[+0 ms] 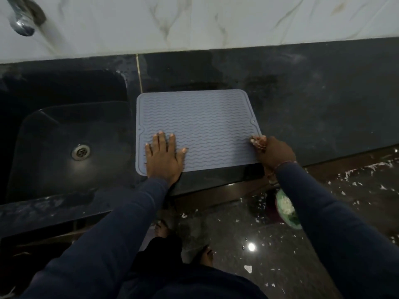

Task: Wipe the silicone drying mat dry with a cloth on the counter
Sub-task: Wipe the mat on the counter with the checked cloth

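Head view, looking down. Flat on the dark worktop [313, 100]: a grey-blue silicone drying mat [200, 124] with wavy ridges, just right of the sink [54, 126], its near edge close to the worktop's front edge.

Pressed palm-down on the mat's near-left corner: the left hand [165, 158], fingers [172, 143] straight and spread, thumb out to the right, wrist over the mat's near edge.

At the mat's right edge, close to the near-right corner: the right hand [274, 152], fingers [257, 143] curled tight and pinching that edge; fingertips blurred, so no telling whether anything else sits in the pinch. Round that wrist, a thin thread band [286, 163]. Dark blue sleeves on both arms.

In the black sink, a metal drain [81, 152]. Top left, a chrome tap [21, 24] with a pale streak slanting down from it. Behind the worktop, a wall of white veined tiles [216, 22].

Below the worktop's edge, a dark glossy floor [280, 255] littered with white scraps, one bright light reflection among them. On it, two bare feet [163, 230] and a round green-and-white thing [285, 207], partly hidden by the right sleeve, too blurred to name.
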### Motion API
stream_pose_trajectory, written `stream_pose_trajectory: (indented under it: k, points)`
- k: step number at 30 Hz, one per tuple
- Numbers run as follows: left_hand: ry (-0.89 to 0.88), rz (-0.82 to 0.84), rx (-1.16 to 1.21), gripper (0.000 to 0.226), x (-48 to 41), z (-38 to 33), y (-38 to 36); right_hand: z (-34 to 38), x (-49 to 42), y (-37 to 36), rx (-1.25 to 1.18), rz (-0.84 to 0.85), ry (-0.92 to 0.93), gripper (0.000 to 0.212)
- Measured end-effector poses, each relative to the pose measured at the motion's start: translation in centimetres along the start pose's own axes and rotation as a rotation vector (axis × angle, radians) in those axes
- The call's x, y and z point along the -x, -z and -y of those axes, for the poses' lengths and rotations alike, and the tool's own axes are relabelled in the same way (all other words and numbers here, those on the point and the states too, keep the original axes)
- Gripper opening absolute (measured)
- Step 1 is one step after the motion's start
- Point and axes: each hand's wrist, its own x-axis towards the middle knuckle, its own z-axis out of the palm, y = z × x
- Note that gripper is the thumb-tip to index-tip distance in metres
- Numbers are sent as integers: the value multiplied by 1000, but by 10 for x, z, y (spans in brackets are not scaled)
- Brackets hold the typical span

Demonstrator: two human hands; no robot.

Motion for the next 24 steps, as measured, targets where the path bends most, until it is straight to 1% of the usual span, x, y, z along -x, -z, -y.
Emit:
stream_pose_trajectory:
  k: [1,3,4,5,7,8,9,11,13,15,17,18,19,20,21,22,24]
  points:
    - [-7,15,-1,78,-1,0,0,19,1,-4,-65,-1,37,44]
    - [-22,40,4,75,-3,1,2,67,12,-23,-155,-37,138,31]
    - [-42,30,21,74,-9,1,7,91,13,-40,-156,-61,195,30]
    - [-54,12,50,73,-10,4,8,114,21,-62,-134,-27,266,32]
    - [-116,-28,109,72,-26,11,14,155,36,-92,-115,33,339,38]
    - [-152,-28,122,72,-31,17,15,165,46,-92,-121,72,330,38]
    - [-195,-15,108,71,-38,22,15,171,53,-87,-122,76,318,35]
    - [-245,6,47,69,-43,31,13,148,46,-82,-36,56,321,36]
    - [-253,22,46,70,-44,33,10,106,29,-68,-26,72,234,35]
    - [-251,30,52,70,-43,32,10,55,4,-51,-58,4,58,40]
    - [-253,36,49,70,-43,32,11,17,-11,-26,-31,-32,-128,44]
    - [-257,36,47,69,-42,33,9,3,-18,-18,-42,-44,-203,45]
    - [-258,31,38,68,-44,34,9,4,-22,-10,-55,-55,-244,45]
    - [-258,32,30,68,-44,34,9,13,-23,-7,-79,-58,-239,43]
    - [-250,36,30,68,-45,33,9,35,-19,-8,-112,-58,-183,42]
    - [-235,41,43,70,-46,30,10,61,-13,-12,-162,-60,-62,39]
    - [-201,42,87,74,-49,22,12,126,7,-35,-177,-15,191,31]
